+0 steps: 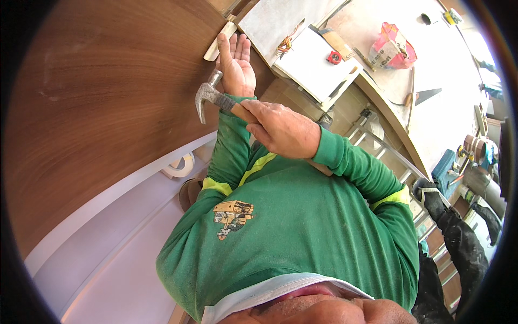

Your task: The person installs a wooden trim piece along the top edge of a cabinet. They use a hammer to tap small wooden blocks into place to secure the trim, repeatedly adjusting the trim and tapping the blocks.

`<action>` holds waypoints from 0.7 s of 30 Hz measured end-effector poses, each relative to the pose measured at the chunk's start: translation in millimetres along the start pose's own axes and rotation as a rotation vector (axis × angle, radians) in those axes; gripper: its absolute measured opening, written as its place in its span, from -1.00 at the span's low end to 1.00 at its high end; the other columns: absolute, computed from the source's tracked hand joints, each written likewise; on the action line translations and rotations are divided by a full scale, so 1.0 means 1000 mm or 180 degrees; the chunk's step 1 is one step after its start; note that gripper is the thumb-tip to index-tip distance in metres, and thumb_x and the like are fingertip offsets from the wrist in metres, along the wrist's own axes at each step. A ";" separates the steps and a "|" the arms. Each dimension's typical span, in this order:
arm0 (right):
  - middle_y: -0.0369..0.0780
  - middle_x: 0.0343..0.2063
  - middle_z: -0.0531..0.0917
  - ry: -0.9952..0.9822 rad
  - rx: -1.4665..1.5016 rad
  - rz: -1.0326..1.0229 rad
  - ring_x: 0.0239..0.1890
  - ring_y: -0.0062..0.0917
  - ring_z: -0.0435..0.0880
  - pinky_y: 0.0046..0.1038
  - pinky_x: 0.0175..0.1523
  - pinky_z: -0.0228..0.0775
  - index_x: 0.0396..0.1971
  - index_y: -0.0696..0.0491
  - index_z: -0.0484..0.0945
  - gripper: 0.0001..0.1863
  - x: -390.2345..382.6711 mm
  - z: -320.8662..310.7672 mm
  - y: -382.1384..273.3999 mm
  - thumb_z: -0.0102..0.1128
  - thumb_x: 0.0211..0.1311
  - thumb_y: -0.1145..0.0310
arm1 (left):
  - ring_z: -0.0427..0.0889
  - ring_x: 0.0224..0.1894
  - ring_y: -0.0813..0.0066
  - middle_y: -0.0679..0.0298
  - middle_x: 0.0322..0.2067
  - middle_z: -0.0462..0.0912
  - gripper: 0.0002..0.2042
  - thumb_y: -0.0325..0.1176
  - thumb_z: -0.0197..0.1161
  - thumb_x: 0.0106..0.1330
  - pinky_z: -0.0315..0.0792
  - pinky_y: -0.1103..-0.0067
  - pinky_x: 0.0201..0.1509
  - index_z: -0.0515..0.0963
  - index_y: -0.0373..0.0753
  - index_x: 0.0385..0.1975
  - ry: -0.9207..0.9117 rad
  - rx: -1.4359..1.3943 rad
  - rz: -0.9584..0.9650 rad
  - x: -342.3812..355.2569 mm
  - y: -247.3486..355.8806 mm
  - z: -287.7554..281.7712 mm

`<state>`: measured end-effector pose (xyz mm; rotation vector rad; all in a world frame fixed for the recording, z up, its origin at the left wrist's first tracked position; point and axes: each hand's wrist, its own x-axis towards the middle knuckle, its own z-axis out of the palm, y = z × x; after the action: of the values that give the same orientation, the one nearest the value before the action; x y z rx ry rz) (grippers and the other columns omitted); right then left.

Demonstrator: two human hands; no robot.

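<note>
My right hand [281, 129] is closed round the wooden handle of a claw hammer [208, 96]. Its worn metal head, with dark wrapping below it, is beside my left wrist, in front of a large brown wood-grain panel [108, 92]. My left hand [237, 69] is raised at the panel's far edge, palm showing and fingers stretched out. The thumb of that hand lies against a short pale wooden strip [220, 42], which rests against the panel near its corner. Whether the thumb presses on the strip or only touches it, I cannot tell.
A tape roll [184, 164] is below the panel's white edge. To the right, a worktop [345, 21] holds a red tape measure [334, 57], a pink-and-white bag [393, 47] and a handsaw [428, 96]. A metal ladder [380, 141] and a dark-trousered leg [467, 237] are nearer.
</note>
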<state>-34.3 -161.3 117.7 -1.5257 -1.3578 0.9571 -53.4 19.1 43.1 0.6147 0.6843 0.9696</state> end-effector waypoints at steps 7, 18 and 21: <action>0.14 -0.13 0.73 -0.0036 -0.0051 -0.0064 -0.03 0.13 0.72 -0.01 0.08 0.55 0.22 0.25 0.47 -0.58 0.001 -0.004 -0.004 0.23 0.42 0.47 | 0.46 0.44 0.04 -0.15 0.42 0.33 -0.13 0.02 0.46 0.47 0.43 0.27 0.60 0.20 -0.57 0.46 0.0013 -0.0038 -0.0038 0.006 -0.007 -0.006; 0.17 -0.17 0.74 0.0134 -0.0406 -0.0009 -0.06 0.13 0.75 0.03 0.03 0.61 0.06 0.22 0.48 -0.66 0.012 0.012 -0.003 0.27 0.43 0.38 | 0.39 0.52 -0.04 -0.30 0.47 0.29 -0.07 0.07 0.42 0.49 0.33 0.28 0.66 0.17 -0.70 0.44 -0.0068 -0.0147 0.0053 0.001 -0.007 -0.003; 0.16 -0.09 0.74 -0.0126 -0.0611 0.0306 0.01 0.10 0.74 -0.01 0.11 0.59 0.27 0.22 0.47 -0.52 0.015 0.009 -0.014 0.27 0.42 0.38 | 0.39 0.51 -0.04 -0.28 0.46 0.30 -0.07 0.06 0.45 0.47 0.34 0.28 0.66 0.17 -0.67 0.45 -0.0066 -0.0189 -0.0005 0.003 -0.007 -0.006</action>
<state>-45.3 -144.6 128.4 -1.7377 -1.4496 0.9420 -53.0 20.0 33.3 0.5711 0.6352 0.9776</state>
